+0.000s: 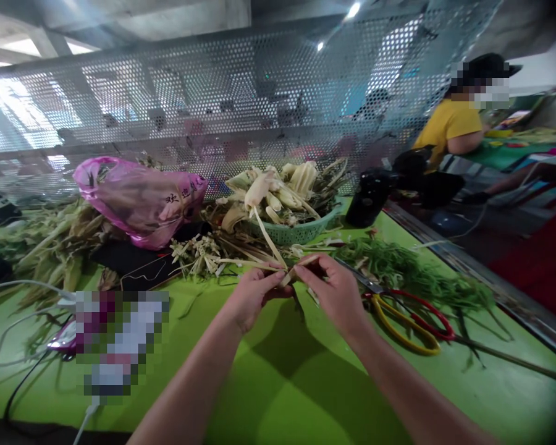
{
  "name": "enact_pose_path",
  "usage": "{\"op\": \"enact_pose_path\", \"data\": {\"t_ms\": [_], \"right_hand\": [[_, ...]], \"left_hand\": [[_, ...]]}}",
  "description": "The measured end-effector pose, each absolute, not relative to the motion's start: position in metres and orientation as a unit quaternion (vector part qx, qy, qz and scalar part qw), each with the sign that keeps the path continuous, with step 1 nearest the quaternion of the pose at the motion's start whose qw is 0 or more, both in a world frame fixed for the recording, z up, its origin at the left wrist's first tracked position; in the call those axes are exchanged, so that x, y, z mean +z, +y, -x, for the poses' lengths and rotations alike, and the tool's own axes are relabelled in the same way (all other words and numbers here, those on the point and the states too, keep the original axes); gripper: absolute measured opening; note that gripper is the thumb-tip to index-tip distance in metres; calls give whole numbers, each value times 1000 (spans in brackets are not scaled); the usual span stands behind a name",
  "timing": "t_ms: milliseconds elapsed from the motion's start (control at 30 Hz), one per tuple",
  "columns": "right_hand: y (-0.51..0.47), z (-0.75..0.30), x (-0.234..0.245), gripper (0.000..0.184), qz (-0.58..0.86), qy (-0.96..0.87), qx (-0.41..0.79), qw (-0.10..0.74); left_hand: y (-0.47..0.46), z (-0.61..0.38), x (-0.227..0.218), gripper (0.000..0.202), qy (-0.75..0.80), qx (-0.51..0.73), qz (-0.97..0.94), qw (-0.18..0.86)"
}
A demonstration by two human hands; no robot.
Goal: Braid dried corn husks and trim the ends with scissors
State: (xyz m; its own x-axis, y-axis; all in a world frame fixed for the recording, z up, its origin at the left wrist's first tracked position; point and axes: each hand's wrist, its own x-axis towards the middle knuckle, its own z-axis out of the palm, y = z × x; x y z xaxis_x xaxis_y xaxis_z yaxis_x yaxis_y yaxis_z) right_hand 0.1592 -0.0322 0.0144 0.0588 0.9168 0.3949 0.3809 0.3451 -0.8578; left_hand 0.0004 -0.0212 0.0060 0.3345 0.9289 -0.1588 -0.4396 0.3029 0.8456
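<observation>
Over the green table, my left hand pinches pale, flat plant strips that look like corn husk. One strip stands up and away from the fingers, and another reaches out to the left. My right hand is closed, thumb against fingers, on a strip folded across the same spot. Both hands meet close together, and the fingers partly hide where the strips cross. Just right of my right hand lie scissors with one red and one yellow handle.
Behind the hands stands a green basket of dried husks. A pink plastic bag and loose husks lie left. Green shreds and a black bottle-like object are right. Cables run at left. A person in yellow sits beyond.
</observation>
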Motion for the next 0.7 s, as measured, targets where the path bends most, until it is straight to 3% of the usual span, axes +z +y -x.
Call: {"op": "enact_pose_path", "data": {"t_ms": [233, 500, 700], "right_hand": [[-29, -160, 9, 23, 505, -612, 349, 499], [-32, -164, 14, 19, 442, -639, 444, 446], [-37, -163, 22, 39, 384, -675, 460, 430]], "left_hand": [[-20, -3, 5, 27, 376, 489, -430, 659], [-9, 4, -4, 16, 451, 516, -473, 554], [-10, 4, -5, 12, 470, 469, -543, 514]]}}
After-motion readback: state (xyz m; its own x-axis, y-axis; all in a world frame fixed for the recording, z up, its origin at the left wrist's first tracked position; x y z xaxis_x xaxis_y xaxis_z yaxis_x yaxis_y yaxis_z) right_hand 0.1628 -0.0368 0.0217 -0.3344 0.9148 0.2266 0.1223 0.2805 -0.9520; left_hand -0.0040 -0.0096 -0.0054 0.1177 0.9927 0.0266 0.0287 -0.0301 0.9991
